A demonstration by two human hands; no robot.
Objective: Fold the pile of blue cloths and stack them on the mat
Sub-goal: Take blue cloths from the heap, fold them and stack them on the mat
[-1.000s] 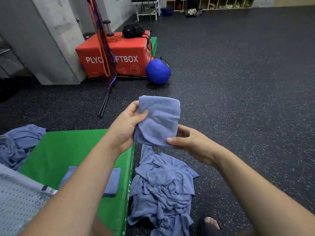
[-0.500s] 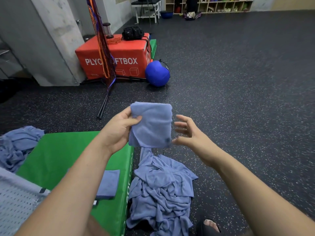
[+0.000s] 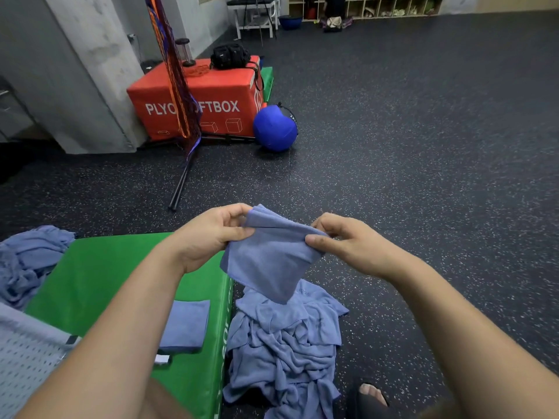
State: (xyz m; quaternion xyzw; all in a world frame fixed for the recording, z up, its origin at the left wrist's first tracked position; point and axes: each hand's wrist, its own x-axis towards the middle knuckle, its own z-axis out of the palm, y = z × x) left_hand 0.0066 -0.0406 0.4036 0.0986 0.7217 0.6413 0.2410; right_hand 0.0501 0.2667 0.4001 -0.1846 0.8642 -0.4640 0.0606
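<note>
A folded blue cloth (image 3: pixel 269 258) hangs in the air between both hands. My left hand (image 3: pixel 208 234) pinches its upper left corner and my right hand (image 3: pixel 348 243) pinches its upper right corner. Below it a crumpled pile of blue cloths (image 3: pixel 287 349) lies on the dark floor beside the green mat (image 3: pixel 96 273). One folded blue cloth (image 3: pixel 187 325) lies flat on the mat near its right edge, partly hidden by my left forearm.
More crumpled blue cloth (image 3: pixel 27 261) lies at the mat's left end. A red plyo box (image 3: pixel 208 101) with a black bag, a blue ball (image 3: pixel 273 128) and a net stand (image 3: pixel 181 182) sit further back. A sandalled foot (image 3: pixel 370 397) is by the pile.
My right hand, which had let go, has taken hold of the cloth's right corner again. The cloth has dropped lower and turned from upright to a wider, tilted spread.
</note>
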